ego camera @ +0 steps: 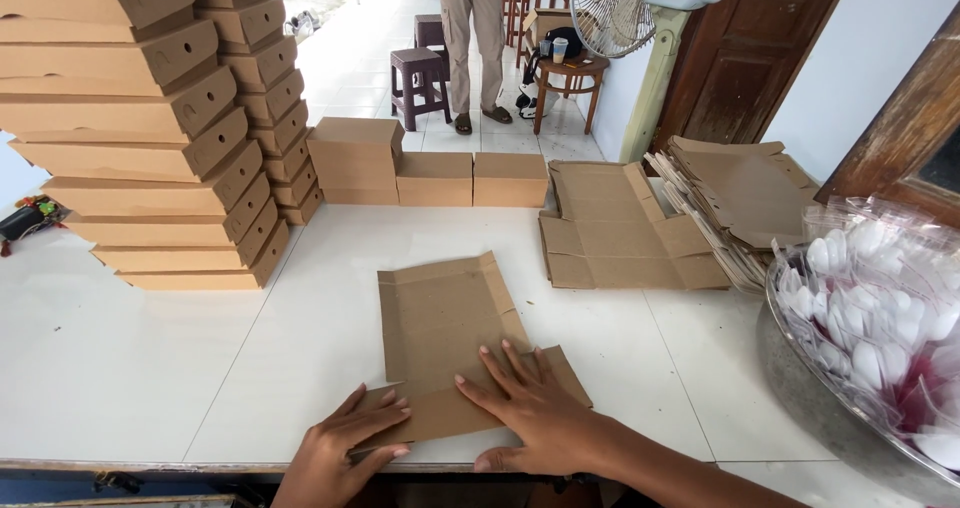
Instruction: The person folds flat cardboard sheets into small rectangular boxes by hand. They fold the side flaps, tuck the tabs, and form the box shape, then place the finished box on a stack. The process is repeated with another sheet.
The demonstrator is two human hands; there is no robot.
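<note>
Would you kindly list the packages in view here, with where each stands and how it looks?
Flat box blank: brown cardboard, unfolded, under both hands at the table's near edge.
Folded boxes: brown, lidded, in tall leaning stacks, far left.
Low boxes: brown, in a row at centre back.
Flat blanks: brown pile, right of centre.
Wrapped spoons: white, in clear sleeves, in a bowl, right.

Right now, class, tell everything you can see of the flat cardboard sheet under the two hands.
The flat cardboard sheet is brown, plain, creased along its fold lines, with raised side flaps. It lies unfolded on the white table, its near end at the table's edge. The left hand and right hand press flat on its near flap.
</note>
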